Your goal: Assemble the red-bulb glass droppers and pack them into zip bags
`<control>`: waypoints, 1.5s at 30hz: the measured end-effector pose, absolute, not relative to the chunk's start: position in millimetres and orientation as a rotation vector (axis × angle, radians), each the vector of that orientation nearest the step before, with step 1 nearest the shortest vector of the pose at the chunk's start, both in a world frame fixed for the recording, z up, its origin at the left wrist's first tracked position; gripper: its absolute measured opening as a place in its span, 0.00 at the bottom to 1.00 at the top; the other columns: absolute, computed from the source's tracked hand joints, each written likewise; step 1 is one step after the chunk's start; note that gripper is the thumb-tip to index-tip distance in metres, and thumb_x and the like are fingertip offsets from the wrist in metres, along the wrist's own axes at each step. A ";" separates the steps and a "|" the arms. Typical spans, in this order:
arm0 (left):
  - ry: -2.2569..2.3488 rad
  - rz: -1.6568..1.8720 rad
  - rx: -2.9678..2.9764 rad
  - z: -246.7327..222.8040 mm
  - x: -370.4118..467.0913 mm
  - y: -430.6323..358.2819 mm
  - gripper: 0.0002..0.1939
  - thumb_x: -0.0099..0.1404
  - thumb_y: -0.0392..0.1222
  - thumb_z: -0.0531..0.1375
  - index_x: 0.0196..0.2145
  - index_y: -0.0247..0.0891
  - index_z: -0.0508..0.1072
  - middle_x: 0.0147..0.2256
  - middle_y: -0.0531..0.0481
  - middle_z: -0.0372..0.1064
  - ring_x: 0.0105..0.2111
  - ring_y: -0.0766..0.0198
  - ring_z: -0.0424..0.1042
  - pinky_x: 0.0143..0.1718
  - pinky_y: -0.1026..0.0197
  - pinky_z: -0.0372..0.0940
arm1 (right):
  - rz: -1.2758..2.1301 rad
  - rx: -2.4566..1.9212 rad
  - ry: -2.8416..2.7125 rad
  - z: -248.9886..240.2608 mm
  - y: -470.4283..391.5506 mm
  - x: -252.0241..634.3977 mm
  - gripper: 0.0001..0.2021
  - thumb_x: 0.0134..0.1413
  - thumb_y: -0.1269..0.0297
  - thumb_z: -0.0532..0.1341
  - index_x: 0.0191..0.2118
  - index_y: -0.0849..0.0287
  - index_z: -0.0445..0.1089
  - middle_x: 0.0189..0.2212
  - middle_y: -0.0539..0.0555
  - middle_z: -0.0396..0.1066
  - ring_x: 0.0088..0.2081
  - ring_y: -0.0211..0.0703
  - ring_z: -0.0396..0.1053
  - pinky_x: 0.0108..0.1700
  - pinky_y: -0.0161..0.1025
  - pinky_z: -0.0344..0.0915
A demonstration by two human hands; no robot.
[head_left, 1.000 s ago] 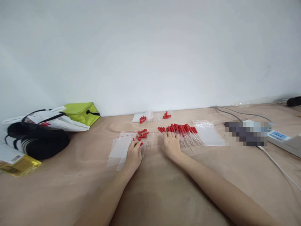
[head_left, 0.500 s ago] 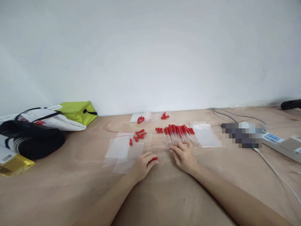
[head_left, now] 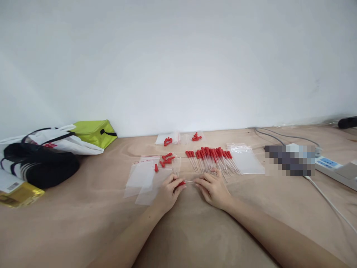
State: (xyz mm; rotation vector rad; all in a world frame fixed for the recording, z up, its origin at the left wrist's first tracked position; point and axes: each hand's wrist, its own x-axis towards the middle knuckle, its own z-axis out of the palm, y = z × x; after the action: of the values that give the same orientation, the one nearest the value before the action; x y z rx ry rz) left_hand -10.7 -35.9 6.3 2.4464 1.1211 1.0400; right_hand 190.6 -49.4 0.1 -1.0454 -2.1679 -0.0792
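My left hand [head_left: 169, 190] pinches a red rubber bulb [head_left: 181, 183], its open end facing right. From the other side my right hand [head_left: 213, 188] grips a thin clear tube [head_left: 190, 182], whose left end meets the bulb; whether it is inside cannot be made out. Behind my right hand several droppers with red bulbs [head_left: 213, 153] lie fanned out side by side. Loose red bulbs [head_left: 166, 160] and bare clear tubes [head_left: 176, 165] lie beyond my left hand, beside flat clear zip bags [head_left: 141, 176].
Near the wall lie more red bulbs [head_left: 196, 137] on clear bags. Another zip bag [head_left: 247, 160] is right of the droppers. A green bag [head_left: 93, 130] and black bag [head_left: 51, 169] stand left; a power strip [head_left: 333, 167] and cables lie right.
My right hand has moved slightly left with the tube, bringing its end to the bulb. My left hand has raised the bulb a little and turned it toward the tube. The view has shifted slightly.
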 end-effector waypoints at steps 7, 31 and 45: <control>1.173 1.060 2.380 10.4 -10.3 -37.4 0.05 0.62 0.39 0.54 0.32 0.36 0.68 0.28 0.52 0.62 0.26 0.67 0.64 0.27 0.65 0.62 | -0.173 -0.965 -2.139 -1.4 -48.1 190.4 0.10 0.55 0.70 0.51 0.38 0.58 0.69 0.29 0.51 0.69 0.28 0.35 0.64 0.46 0.45 0.45; 0.984 0.873 2.571 12.4 -11.0 -42.3 0.09 0.64 0.37 0.50 0.32 0.34 0.69 0.28 0.48 0.66 0.28 0.65 0.66 0.31 0.64 0.63 | -0.117 -0.958 -2.360 1.0 -45.4 194.9 0.11 0.53 0.72 0.50 0.31 0.59 0.69 0.23 0.49 0.66 0.25 0.35 0.58 0.35 0.40 0.42; 0.933 0.829 2.681 12.7 -7.7 -44.3 0.08 0.64 0.37 0.50 0.30 0.34 0.68 0.28 0.47 0.67 0.28 0.64 0.66 0.31 0.63 0.62 | 0.091 -0.982 -2.318 0.6 -49.1 185.4 0.13 0.56 0.70 0.47 0.29 0.61 0.68 0.23 0.50 0.64 0.26 0.36 0.57 0.34 0.37 0.41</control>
State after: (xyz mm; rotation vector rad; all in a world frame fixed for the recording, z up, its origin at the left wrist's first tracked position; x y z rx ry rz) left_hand -7.7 -44.3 12.7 2.6806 0.9328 0.8288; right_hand 185.4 -49.1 0.6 -0.9816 -2.3176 0.0905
